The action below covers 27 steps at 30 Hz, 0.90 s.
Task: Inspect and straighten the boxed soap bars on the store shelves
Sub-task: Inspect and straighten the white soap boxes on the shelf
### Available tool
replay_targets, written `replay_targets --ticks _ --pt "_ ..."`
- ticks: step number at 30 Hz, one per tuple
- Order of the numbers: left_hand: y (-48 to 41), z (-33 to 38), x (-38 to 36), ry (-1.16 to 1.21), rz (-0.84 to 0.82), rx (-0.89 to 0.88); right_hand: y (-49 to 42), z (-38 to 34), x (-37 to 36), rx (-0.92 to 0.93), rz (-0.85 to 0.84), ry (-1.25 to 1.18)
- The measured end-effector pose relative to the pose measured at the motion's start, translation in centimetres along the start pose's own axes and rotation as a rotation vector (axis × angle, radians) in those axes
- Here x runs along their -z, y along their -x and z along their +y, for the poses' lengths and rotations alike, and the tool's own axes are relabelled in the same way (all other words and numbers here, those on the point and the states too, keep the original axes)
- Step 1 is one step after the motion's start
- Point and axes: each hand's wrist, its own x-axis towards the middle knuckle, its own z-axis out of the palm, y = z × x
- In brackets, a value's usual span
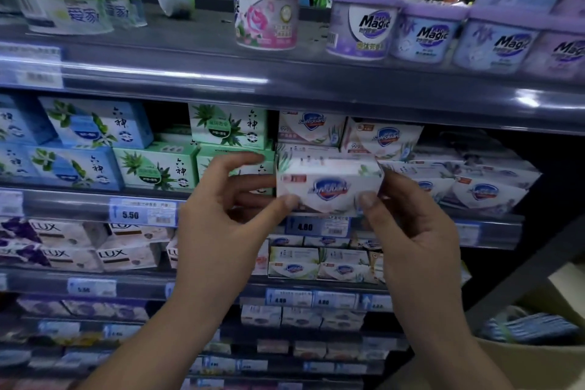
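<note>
— Where is the soap box seen?
— A white Safeguard box (329,188) is held level just above the 4.80 price tag (318,226).
— How is it gripped?
— It is pinched at both ends. The left hand (221,215) is set with its thumb on the lower front corner and its fingers reaching behind the left end. The right hand (411,225) is placed likewise at the right end.
— What is ranged around the tag?
— Stacked Safeguard boxes (484,191) are seen above and to its right, some tilted. Green aloe boxes (155,166) are seen above and to its left, and LUX boxes (126,255) below and to its left.
</note>
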Motion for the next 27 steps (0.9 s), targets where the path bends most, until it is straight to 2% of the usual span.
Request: replay_targets --ticks 5,15,27 --pt "-0.9 -0.9 -2.2 -0.126 0.039 0.064 -1.4 0.9 0.5 -0.086 0.07 0.125" --pt "-0.4 -2.8 -3.7 -0.366 -0.064 0.078 -2.1 3.2 0.7 -0.235 -0.117 0.426" --pt "-0.3 -2.5 -3.5 -0.516 -0.12 0.093 -2.4 3.0 0.7 -0.235 -0.116 0.45"
